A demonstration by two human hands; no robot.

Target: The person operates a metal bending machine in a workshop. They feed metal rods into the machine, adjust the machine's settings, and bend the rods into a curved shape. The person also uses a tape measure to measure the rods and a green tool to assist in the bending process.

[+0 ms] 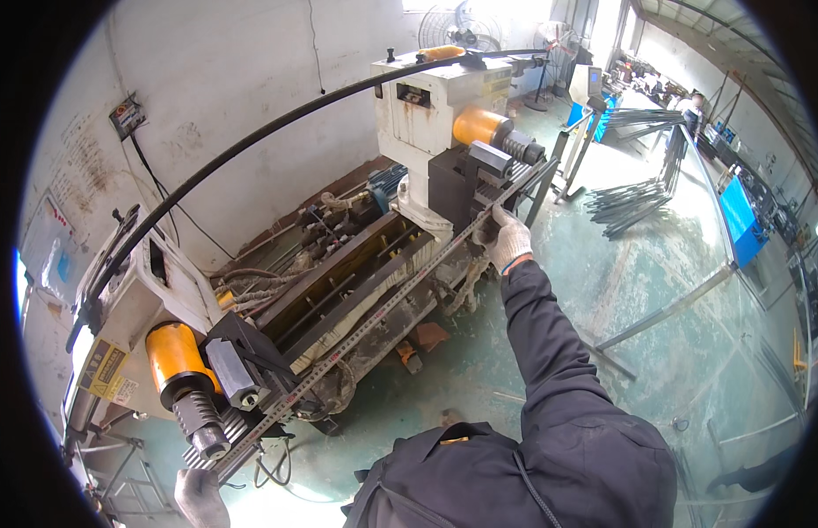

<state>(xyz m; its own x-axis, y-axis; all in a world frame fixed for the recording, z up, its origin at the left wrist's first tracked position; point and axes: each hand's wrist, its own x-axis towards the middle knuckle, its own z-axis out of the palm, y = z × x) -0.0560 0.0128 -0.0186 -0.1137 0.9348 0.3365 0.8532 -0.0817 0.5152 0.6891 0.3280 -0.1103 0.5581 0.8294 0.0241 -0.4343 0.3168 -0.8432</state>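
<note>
A long, thin grey metal bar (374, 327) with small red marks runs slantwise along the front of a two-headed white machine (418, 123). My right hand (512, 242), in a whitish work glove, grips the bar beside the far head, its fingers closed round it. At the lower left, my gloved left hand (200, 500) is curled at the bar's near end; its fingertips are partly hidden. Each head carries an orange cylinder, the near one (178, 356) and the far one (481, 128), with a ribbed dark shaft. Faceted dark blocks sit beside them.
A black hose (251, 141) arches over the machine between its heads. Bundles of metal bars (633, 207) rest at the back right near a control box on a stand (587, 84). A metal frame (664, 308) stands on the green floor. Another person (693, 106) is in the background.
</note>
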